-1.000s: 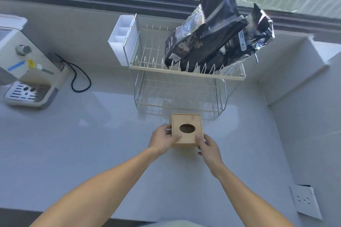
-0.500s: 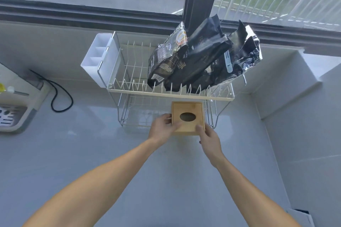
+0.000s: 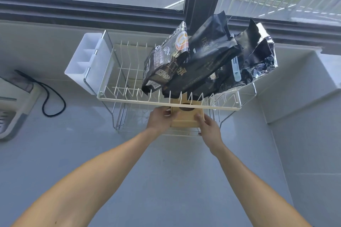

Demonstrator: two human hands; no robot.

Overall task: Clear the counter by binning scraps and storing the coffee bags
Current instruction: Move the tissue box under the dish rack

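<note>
A small wooden box (image 3: 186, 119) with an oval hole in its lid sits half under the upper tier of a white wire dish rack (image 3: 129, 99), on the lower level. My left hand (image 3: 160, 119) grips its left side and my right hand (image 3: 209, 127) grips its right front corner. Three black coffee bags (image 3: 206, 61) lean together on the rack's upper tier at the right, the rightmost one crumpled with a silver lining. The rack's front rail hides part of the box lid.
A white cutlery holder (image 3: 86, 61) hangs on the rack's left end. A coffee machine (image 3: 13, 108) with a black cord (image 3: 53, 101) stands at the left edge. A raised ledge (image 3: 295, 86) and wall close off the right side. A window runs behind the counter.
Both hands have pushed the wooden box away from me, from open counter in front of the rack to partly under its upper tier. The view has shifted left and closer.
</note>
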